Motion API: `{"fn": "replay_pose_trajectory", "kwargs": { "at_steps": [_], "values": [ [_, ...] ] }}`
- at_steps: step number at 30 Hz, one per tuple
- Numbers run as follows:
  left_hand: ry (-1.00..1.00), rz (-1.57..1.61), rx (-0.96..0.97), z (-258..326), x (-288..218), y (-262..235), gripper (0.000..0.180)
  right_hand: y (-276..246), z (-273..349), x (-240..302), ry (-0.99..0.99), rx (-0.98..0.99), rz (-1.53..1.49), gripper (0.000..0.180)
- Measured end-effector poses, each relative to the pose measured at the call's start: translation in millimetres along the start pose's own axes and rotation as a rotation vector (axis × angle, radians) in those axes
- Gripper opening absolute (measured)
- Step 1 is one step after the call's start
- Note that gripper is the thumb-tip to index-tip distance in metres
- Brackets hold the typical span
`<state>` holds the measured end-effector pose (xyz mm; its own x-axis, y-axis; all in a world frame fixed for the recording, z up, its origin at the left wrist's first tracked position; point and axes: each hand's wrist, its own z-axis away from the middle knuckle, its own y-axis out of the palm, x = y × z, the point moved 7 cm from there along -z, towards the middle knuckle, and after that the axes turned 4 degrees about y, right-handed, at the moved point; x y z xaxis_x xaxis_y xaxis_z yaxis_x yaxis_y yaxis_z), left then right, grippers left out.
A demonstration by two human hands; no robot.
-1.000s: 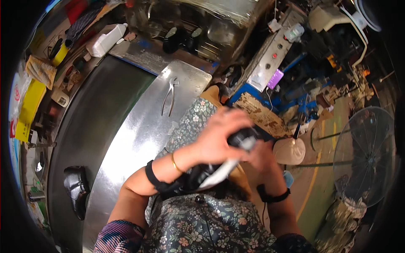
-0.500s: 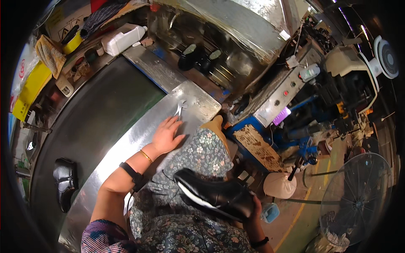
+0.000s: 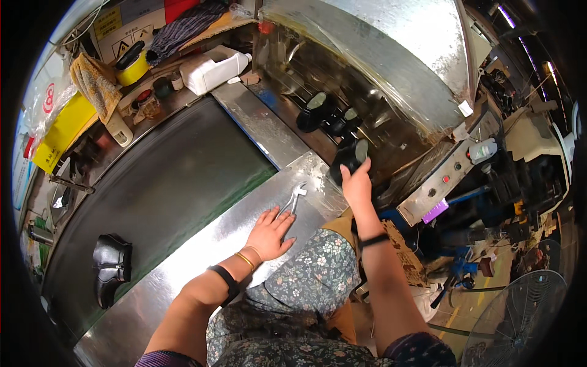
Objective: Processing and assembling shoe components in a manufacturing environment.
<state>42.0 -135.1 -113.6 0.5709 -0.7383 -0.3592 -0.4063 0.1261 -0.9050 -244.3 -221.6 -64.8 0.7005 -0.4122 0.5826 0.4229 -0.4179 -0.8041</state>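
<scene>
Change since the last two frames: a second ago both hands were bunched around a black shoe close to the body. Half a second ago the left hand had already gone flat on the steel plate and the right held the shoe low, near the lap. Now the right hand (image 3: pixel 356 183) is stretched far forward and grips the black shoe (image 3: pixel 349 160) at the mouth of the big foil-clad machine (image 3: pixel 391 67). I read this as the shoe having been carried from the lap up to the machine opening; it has not been let go, since the fingers are wrapped on its near end.

Left hand (image 3: pixel 269 232): open, palm down, fingers spread on the steel table (image 3: pixel 183 269), holding nothing. Its fingertips lie just beside a pair of metal pliers (image 3: pixel 292 198); I cannot tell if they touch.

The shoe in hand: black, glossy, seen end-on, with a pale oval showing at its top, which may be the insole or opening; detail is too small to be sure. It stands just right of several other dark shoes (image 3: pixel 324 113) lined up inside the machine.

Also noted: another black shoe (image 3: pixel 110 266) lies on the dark conveyor belt (image 3: pixel 165 183), far left, well apart from both hands.
</scene>
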Motion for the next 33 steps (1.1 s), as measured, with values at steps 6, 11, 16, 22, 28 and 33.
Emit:
{"fn": "replay_pose_trajectory", "kwargs": {
  "at_steps": [6, 11, 16, 22, 28, 33],
  "values": [
    [0.013, 0.010, -0.064, 1.4, -1.9, -4.0, 0.061, 34.9, -34.1, 16.0, -0.093, 0.129, 0.045, 0.051],
    [0.004, 0.024, -0.040, 2.7, -0.9, -1.8, 0.063, -36.5, 141.7, 55.1, -0.405, 0.462, -0.334, 0.030],
    [-0.013, 0.139, -0.069, 7.0, 1.4, -1.9, 0.067, -53.6, 298.0, 76.3, -0.645, 0.523, -0.393, 0.019],
    [-0.302, 0.333, -0.494, 96.8, 62.8, -35.9, 0.061, -37.1, 336.1, 85.1, -0.859, 0.355, -0.135, 0.018],
    [-1.031, -0.558, -0.794, 390.9, 175.4, -213.6, 0.053, -34.8, 331.8, 79.3, -0.831, 0.400, -0.094, 0.017],
    [-1.654, 0.463, -0.825, 603.2, 236.6, -238.8, 0.098, -35.9, 330.4, 89.7, -0.846, 0.328, -0.136, 0.015]
  ]
}}
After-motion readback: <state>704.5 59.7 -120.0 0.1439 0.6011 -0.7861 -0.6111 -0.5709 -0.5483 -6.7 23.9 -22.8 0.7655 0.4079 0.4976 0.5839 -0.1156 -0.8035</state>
